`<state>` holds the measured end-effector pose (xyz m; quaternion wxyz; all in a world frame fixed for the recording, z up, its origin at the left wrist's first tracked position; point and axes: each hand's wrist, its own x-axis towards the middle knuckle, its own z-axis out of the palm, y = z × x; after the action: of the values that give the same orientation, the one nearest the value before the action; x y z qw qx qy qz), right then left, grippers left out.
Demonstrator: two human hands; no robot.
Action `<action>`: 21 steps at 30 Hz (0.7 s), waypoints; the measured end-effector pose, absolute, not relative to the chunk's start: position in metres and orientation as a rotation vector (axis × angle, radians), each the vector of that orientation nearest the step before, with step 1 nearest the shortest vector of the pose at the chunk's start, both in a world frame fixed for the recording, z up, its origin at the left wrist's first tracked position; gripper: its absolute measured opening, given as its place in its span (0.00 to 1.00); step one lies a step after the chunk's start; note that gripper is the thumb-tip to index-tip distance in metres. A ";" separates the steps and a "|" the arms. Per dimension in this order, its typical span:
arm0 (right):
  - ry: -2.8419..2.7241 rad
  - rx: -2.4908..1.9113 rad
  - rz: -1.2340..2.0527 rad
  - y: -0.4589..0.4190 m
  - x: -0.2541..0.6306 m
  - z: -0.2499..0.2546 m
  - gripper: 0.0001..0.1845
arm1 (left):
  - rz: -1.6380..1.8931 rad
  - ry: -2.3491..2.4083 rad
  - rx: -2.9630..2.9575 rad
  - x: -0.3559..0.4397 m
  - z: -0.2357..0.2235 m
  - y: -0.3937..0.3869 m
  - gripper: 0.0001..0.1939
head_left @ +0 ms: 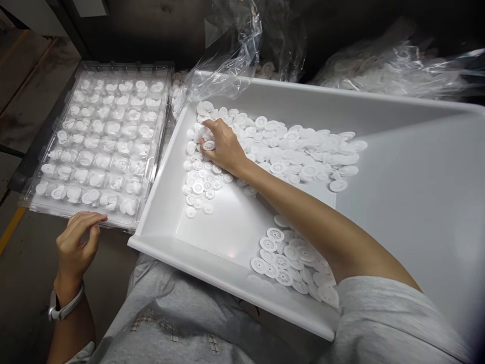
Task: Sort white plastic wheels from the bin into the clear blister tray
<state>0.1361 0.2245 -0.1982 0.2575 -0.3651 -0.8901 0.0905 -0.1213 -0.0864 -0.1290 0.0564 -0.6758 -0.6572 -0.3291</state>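
Note:
My right hand [225, 146] reaches into the left end of a large white bin [235, 283]. Its fingers are closed around small white plastic wheels, and one spoked wheel [208, 145] shows at the fingertips. How many it holds is hidden. Around it lies a loose pile of white wheels [273, 136]. My left hand [79, 242] is at the front edge of a clear plastic tray [91, 207], holding nothing, its fingers extended and its thumb a little apart. White wheels [91, 196] fill the rows of pockets in the tray.
A second heap of white wheels [291, 260] lies at the bin's near side, under my right forearm. Crumpled clear plastic bags [394, 68] lie behind the bin, and another clear bag [235, 55] hangs over its back left corner. The tray stands against the bin's left wall.

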 end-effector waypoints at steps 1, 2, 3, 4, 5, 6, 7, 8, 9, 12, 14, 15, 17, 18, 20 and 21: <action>-2.409 -0.985 0.254 0.224 0.136 -0.197 0.21 | -1.001 -1.992 -2.053 -0.121 -0.129 -0.086 0.13; -2.407 -0.980 0.260 0.224 0.135 -0.196 0.20 | -1.003 -1.992 -2.056 -0.121 -0.130 -0.085 0.13; -2.405 -0.977 0.264 0.224 0.134 -0.195 0.20 | -1.005 -1.992 -2.060 -0.120 -0.130 -0.085 0.13; -2.404 -0.975 0.266 0.224 0.134 -0.194 0.19 | -1.007 -1.993 -2.065 -0.120 -0.130 -0.084 0.13; -2.403 -0.973 0.268 0.225 0.133 -0.194 0.18 | -1.007 -1.995 -2.071 -0.119 -0.131 -0.084 0.13; -2.403 -0.971 0.270 0.225 0.132 -0.194 0.18 | -1.007 -1.998 -2.078 -0.118 -0.131 -0.083 0.12; -2.401 -0.970 0.274 0.225 0.132 -0.194 0.17 | -1.008 -2.002 -2.084 -0.117 -0.131 -0.083 0.12; -2.396 -0.970 0.280 0.226 0.131 -0.195 0.17 | -1.011 -2.005 -2.088 -0.117 -0.132 -0.082 0.11; -2.388 -0.969 0.287 0.227 0.130 -0.195 0.17 | -1.015 -2.008 -2.090 -0.116 -0.132 -0.081 0.11; -2.341 -0.972 0.314 0.230 0.128 -0.196 0.17 | -1.040 -2.007 -2.089 -0.114 -0.133 -0.080 0.11; -2.293 -0.972 0.338 0.232 0.127 -0.197 0.18 | -1.061 -2.006 -2.084 -0.114 -0.132 -0.081 0.11; -2.266 -0.972 0.352 0.233 0.127 -0.197 0.18 | -1.074 -2.008 -2.079 -0.113 -0.132 -0.081 0.12; -2.208 -0.975 0.384 0.235 0.127 -0.197 0.20 | -1.115 -2.012 -2.065 -0.112 -0.129 -0.082 0.12; -2.177 -0.980 0.402 0.235 0.127 -0.196 0.22 | -1.149 -2.014 -2.053 -0.111 -0.128 -0.082 0.12; -2.111 -1.000 0.439 0.236 0.127 -0.196 0.26 | -1.261 -2.019 -2.008 -0.105 -0.124 -0.082 0.11; -2.074 -1.015 0.459 0.236 0.127 -0.195 0.28 | -1.345 -2.025 -1.969 -0.100 -0.121 -0.081 0.10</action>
<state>0.1268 0.2362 -0.1952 0.3838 -0.3981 -0.8135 0.1799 -0.1000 -0.0810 -0.1210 0.0066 -0.6295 -0.6472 -0.4300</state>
